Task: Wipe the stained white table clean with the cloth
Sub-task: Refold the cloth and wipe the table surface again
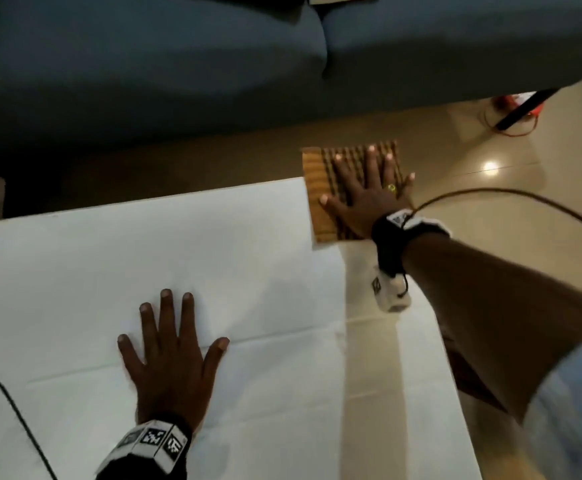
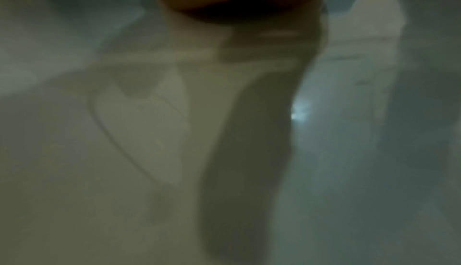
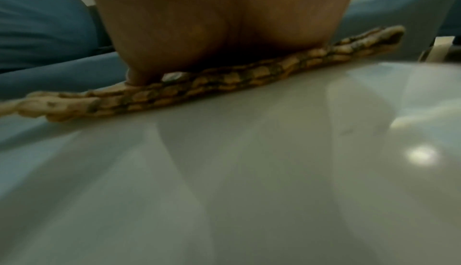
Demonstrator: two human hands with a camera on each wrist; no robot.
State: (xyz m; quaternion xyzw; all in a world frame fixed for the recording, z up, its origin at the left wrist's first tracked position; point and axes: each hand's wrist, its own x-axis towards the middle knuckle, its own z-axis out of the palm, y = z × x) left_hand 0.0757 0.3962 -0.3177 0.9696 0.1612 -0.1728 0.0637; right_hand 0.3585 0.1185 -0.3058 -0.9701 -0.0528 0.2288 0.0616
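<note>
From the head view, my left hand (image 1: pixel 170 358) lies flat on the white table (image 1: pixel 75 271) at about seven o'clock, fingers straight and spread, holding nothing. My right hand (image 1: pixel 365 195) is out at about one o'clock, palm down with fingers straight and spread, pressing on the cloth (image 1: pixel 320 202), a brown ribbed square at the table's far right corner that overhangs the edge. A ring (image 1: pixel 391 187) shows on one finger. A blue sofa (image 1: pixel 213 64) fills the twelve o'clock side beyond the table.

In the left wrist view everything is blurred; I see only the heel of my hand at twelve o'clock above the pale tabletop (image 2: pixel 124 170), and cannot tell the fingers from here.

In the right wrist view my palm (image 3: pixel 224 22) bears down at twelve o'clock on the folded cloth (image 3: pixel 224 84), which lies flat across the table (image 3: pixel 224 190).
</note>
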